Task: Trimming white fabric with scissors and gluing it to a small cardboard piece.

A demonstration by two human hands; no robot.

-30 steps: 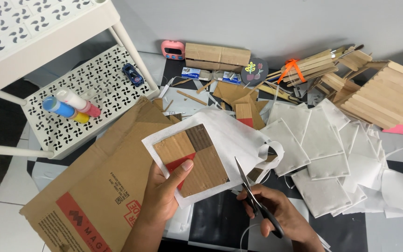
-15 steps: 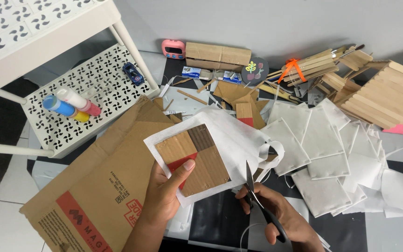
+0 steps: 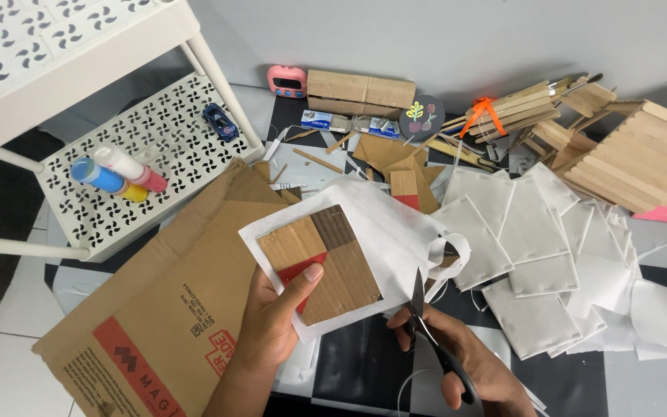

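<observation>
Trimming: white sheet around the cardboard square, likely mid-cut.
Sheet (image 3: 395, 232): frame centre, glued under the square (image 3: 322, 262).
Left hand (image 3: 275, 324): pinching the square, thumb on top.
Right hand (image 3: 465, 363): gripping scissors (image 3: 426, 324), blades near-closed at the sheet's right edge.
Next: judged, steady straight cutting along the border.

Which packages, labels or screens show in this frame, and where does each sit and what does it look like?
Flattened cardboard box: lower left on the floor under the left hand, brown with a red band and dark print.
Pink timer: by the wall at top centre, rounded, with a small dark screen.
Two small packets: in front of the wooden block, flat, blue and white.
Round dark tag: right of the packets, with small coloured pictures.
</observation>
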